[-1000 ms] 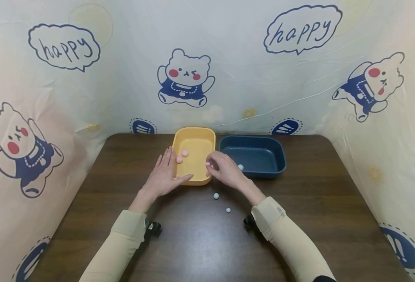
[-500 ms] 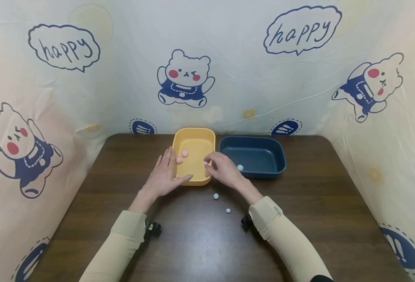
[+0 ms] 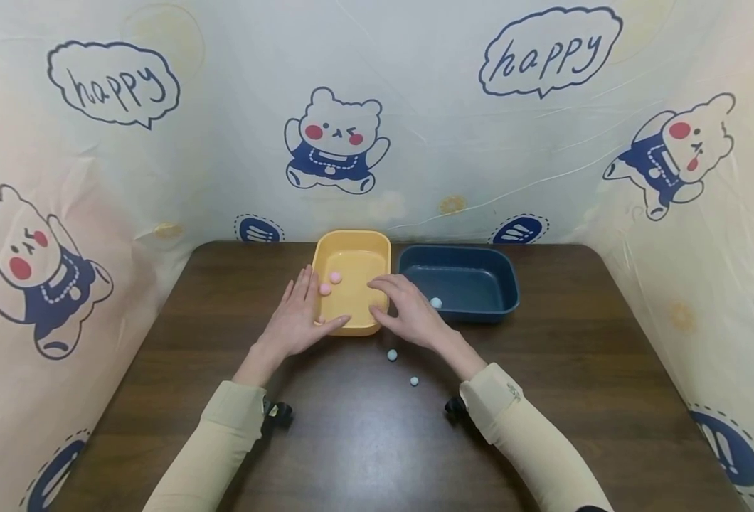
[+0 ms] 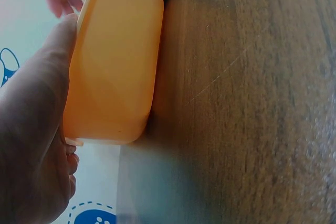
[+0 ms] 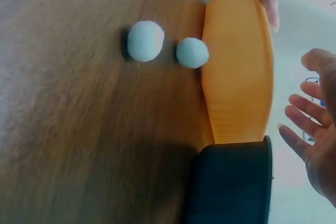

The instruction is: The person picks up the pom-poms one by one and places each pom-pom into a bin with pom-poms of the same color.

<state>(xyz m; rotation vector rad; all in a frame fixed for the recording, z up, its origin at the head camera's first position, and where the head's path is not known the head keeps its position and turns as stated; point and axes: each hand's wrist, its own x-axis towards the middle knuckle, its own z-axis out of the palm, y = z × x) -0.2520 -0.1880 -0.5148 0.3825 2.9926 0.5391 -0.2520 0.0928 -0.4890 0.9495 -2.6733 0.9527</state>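
My left hand (image 3: 295, 316) rests along the left side and front corner of a yellow tray (image 3: 359, 267), its fingers straight and the thumb over the front rim. Two pink balls, a rear one (image 3: 335, 277) and a front one (image 3: 325, 289), lie inside the tray. Part of another pink ball shows beside the left hand. Above the tray's right rim, my right hand (image 3: 412, 311) has thumb and fingers spread apart, with nothing between them. It hides part of that side of the tray. In the right wrist view its fingers (image 5: 307, 114) are loosely extended.
A dark blue tray (image 3: 463, 281) stands right of the yellow one, with a pale blue ball (image 3: 436, 303) at its front left. Two more pale blue balls, one larger (image 3: 393, 355) and one smaller (image 3: 414, 381), lie on the brown table (image 3: 351, 441). A printed curtain surrounds the table.
My right hand has let go of the small pink ball it pinched over the yellow tray; its fingers have spread. That ball is out of sight now. My left hand has stayed in place.
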